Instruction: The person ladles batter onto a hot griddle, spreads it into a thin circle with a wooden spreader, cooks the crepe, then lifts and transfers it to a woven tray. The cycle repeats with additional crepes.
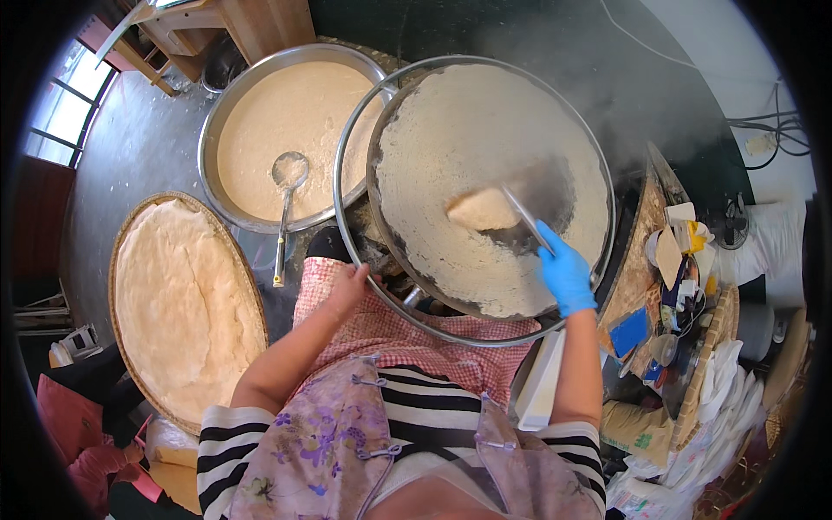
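My bare left hand grips the metal ring that surrounds the round griddle. A pale, thin layer of batter coats much of the griddle, with a dark exposed patch right of centre and steam rising. My right hand, in a blue glove, is closed on a metal spreader, whose far end meets a mound of beige batter on the griddle. Left of the griddle is a wide steel basin of batter, with a ladle lying across its near side.
An oval woven tray holding a pale dough-like layer sits at left. Wooden furniture stands behind the basin. Cluttered cards, tools and woven trays line my right, beside plastic bags. Cables hang at upper right.
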The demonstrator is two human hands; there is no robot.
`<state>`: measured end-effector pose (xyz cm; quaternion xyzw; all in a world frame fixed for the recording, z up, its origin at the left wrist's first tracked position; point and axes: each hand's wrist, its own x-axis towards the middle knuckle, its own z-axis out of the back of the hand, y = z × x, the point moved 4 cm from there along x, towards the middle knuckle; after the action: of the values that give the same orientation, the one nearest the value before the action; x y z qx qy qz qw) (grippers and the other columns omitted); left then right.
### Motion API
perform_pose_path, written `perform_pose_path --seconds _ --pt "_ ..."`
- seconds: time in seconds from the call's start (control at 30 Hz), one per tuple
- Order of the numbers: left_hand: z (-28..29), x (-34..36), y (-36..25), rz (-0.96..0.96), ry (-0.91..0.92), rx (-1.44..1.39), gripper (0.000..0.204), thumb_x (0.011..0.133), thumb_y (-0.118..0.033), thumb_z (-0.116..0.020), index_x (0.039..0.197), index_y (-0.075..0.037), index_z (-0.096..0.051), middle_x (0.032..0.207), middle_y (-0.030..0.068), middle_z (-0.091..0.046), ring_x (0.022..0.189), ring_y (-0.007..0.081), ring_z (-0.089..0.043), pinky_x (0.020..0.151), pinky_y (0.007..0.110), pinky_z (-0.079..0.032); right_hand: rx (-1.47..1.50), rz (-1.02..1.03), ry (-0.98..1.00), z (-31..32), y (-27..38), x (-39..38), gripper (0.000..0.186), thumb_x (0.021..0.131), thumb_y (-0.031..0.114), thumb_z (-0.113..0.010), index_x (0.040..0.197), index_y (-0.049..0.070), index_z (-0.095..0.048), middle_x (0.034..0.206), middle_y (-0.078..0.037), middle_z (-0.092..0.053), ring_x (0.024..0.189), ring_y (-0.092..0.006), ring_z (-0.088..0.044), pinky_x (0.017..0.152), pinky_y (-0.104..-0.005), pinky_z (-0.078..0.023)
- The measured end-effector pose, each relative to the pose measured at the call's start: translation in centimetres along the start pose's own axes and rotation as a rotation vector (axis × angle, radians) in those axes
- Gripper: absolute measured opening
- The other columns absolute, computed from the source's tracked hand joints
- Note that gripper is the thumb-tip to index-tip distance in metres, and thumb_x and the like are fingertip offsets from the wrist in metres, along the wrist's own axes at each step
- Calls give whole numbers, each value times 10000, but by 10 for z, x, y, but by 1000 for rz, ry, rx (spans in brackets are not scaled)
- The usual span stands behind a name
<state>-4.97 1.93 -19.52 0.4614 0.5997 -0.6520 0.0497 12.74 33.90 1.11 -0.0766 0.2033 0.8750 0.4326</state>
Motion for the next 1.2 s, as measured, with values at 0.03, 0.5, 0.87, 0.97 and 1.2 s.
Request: perform_pose_path --seconds 0.03,0.5,0.87,0.97,1.2 --pt "8 11 -11 -8 16 39 254 925 -232 -474 874 8 -542 764 133 -631 660 212 -613 614 319 -512 11 -1 33 10 -10 -2 433 839 166 -551 1255 275 -503 1060 -152 -611 934 -314 -602 805 -350 -463" --pt "32 2 -31 -45 -50 7 359 923 -360 -472 951 -22 -590 783 46 -619 681 128 -582 572 234 -453 -33 83 -10 14 -3 -3 436 832 166 -557 1246 292 -510 1037 -158 -614 893 -332 -602 781 -380 -471" --pt "-4 -2 6 16 21 -126 324 931 -299 -455 1044 -1 -514 874 141 -625 740 201 -624 633 307 -508 83 119 -41 -1 24 -2 408 835 176 -553 1229 279 -523 957 -166 -623 838 -350 -597 755 -397 -473" --pt "24 36 -30 4 79 80 335 923 -303 -466 1034 9 -513 878 157 -627 734 216 -629 693 323 -524 -10 -13 26 15 10 6 444 828 159 -570 1243 306 -509 1022 -175 -611 888 -337 -604 779 -388 -473" --pt "39 60 -61 -60 -83 15 401 922 -393 -449 1015 -13 -538 879 107 -631 742 193 -622 634 286 -497 -12 51 -10 -15 51 21 427 827 156 -566 1238 261 -524 1051 -160 -613 930 -313 -605 804 -364 -469"
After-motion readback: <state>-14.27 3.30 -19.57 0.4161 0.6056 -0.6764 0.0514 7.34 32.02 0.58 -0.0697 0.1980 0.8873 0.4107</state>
